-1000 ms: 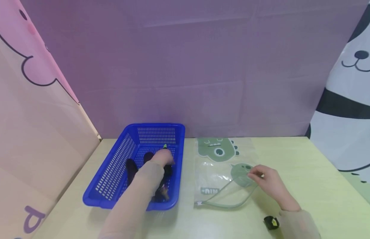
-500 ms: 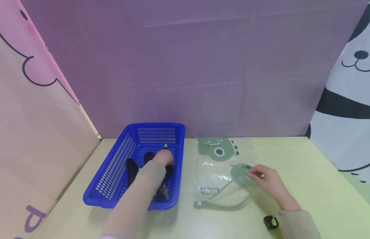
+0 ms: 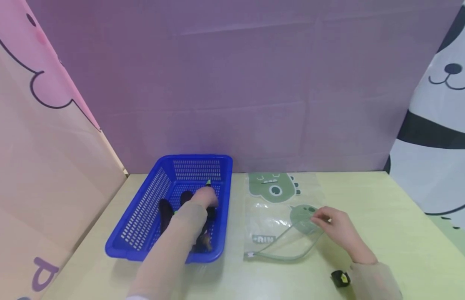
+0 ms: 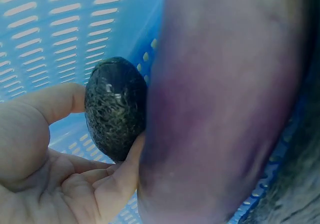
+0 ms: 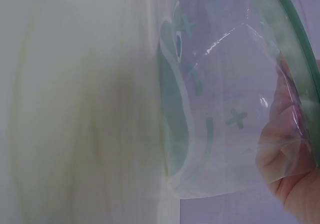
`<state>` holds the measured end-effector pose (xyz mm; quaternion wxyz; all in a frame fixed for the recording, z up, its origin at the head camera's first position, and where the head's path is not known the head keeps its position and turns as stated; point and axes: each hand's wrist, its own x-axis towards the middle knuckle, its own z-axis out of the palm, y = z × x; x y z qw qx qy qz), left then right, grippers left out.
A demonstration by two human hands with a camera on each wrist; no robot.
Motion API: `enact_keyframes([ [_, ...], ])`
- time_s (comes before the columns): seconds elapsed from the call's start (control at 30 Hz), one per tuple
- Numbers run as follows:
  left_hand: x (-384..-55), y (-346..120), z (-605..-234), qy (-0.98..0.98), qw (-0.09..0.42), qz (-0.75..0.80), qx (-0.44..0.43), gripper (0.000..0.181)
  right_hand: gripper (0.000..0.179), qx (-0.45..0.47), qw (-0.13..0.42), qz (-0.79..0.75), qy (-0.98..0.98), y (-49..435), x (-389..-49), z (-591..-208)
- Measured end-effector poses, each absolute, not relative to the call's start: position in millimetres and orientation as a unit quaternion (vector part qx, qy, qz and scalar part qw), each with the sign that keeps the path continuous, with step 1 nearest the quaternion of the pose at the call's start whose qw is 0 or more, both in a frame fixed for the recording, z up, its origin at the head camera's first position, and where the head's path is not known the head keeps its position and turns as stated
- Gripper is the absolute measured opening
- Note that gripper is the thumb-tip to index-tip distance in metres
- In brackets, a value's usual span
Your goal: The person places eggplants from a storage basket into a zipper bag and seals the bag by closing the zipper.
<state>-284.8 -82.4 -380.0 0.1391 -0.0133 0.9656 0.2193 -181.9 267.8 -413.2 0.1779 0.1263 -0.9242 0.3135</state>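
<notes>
My left hand (image 3: 205, 196) reaches down inside the blue basket (image 3: 228, 200). In the left wrist view its thumb and fingers grip a dark vegetable (image 4: 116, 108) with mottled skin, seen from its rounded end; its kind is unclear. Close beside it lies a large purple eggplant (image 4: 220, 103). More dark eggplants (image 3: 165, 213) lie in the basket's left part, partly hidden by my forearm. On the right, my right hand (image 3: 335, 227) pinches the open edge of a clear zip bag (image 3: 268, 216) with green cartoon prints. The right wrist view shows fingers behind the bag's green zip strip (image 5: 300, 38).
A small black object (image 3: 340, 279) with a yellow mark lies beside the right sleeve. A white slider (image 3: 250, 254) sits at the bag's near left corner. Behind the table (image 3: 375, 208) hangs a purple cloth (image 3: 232, 83), with printed cloths on both sides.
My left hand shifts only slightly within the basket. The right hand and the bag stay where they were.
</notes>
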Motion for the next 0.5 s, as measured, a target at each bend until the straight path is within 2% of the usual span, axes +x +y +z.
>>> enact_keyframes([
  [0.5,-285.6,-84.3,-374.6,0.971,0.112,0.209,0.011,0.021,0.005,0.117,0.170,0.320,-0.925,268.6,-182.5,-414.0],
])
